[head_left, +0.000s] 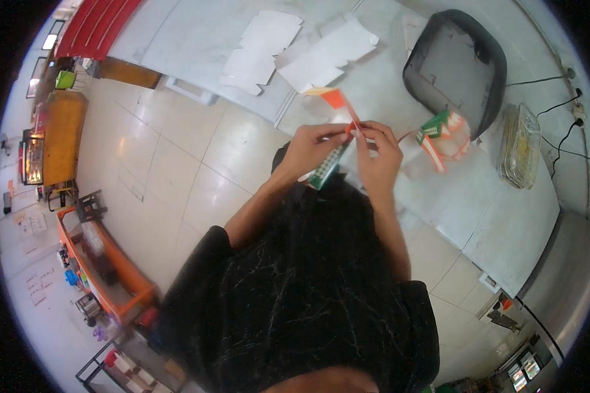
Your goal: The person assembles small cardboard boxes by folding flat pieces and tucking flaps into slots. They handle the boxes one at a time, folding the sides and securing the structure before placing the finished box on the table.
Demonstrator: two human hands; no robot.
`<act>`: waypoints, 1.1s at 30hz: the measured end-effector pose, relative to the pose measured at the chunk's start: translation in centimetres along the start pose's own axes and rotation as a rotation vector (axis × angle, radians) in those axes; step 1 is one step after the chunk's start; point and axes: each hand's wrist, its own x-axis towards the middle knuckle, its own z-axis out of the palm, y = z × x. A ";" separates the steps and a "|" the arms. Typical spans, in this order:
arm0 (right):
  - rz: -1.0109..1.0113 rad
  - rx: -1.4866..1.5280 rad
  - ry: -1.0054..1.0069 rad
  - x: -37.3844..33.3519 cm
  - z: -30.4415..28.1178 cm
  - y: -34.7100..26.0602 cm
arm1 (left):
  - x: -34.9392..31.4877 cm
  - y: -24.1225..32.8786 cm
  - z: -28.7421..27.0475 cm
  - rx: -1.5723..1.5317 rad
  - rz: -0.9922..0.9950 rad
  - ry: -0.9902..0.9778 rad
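Note:
Just over the table's near edge, my left hand (pixel 308 153) and my right hand (pixel 381 156) meet on one piece of printed cardboard (pixel 329 168). Its green, white-patterned part hangs below my left fingers, and an orange strip with a pale flap sticks up past my fingertips. Both hands are closed, pinching the piece at an orange fold; my fingers hide part of that fold. To the right of my right hand lie green, orange and white printed cartons (pixel 443 139), partly blurred. Two flat white cardboard cut-outs (pixel 263 51) (pixel 331 54) lie beyond my hands.
The pale table (pixel 432 196) runs across in front of me. On its right side are a black-rimmed tray-like object (pixel 408 69) and a stack of clear plastic containers (pixel 520 147). Cables (pixel 560 101) hang by the wall. An orange-framed bin (pixel 121 295) stands on the tiled floor at left.

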 end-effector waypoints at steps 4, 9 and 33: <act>0.010 -0.019 -0.031 -0.3 0.0 -0.2 | -0.3 0.1 -0.2 -0.075 -0.059 -0.015; -0.031 -0.027 -0.056 -0.8 0.4 -0.1 | -0.4 -0.7 -0.1 -0.202 -0.115 0.016; -0.142 -0.163 -0.032 -1.8 2.3 2.0 | -0.5 -1.5 0.3 0.294 -0.029 0.102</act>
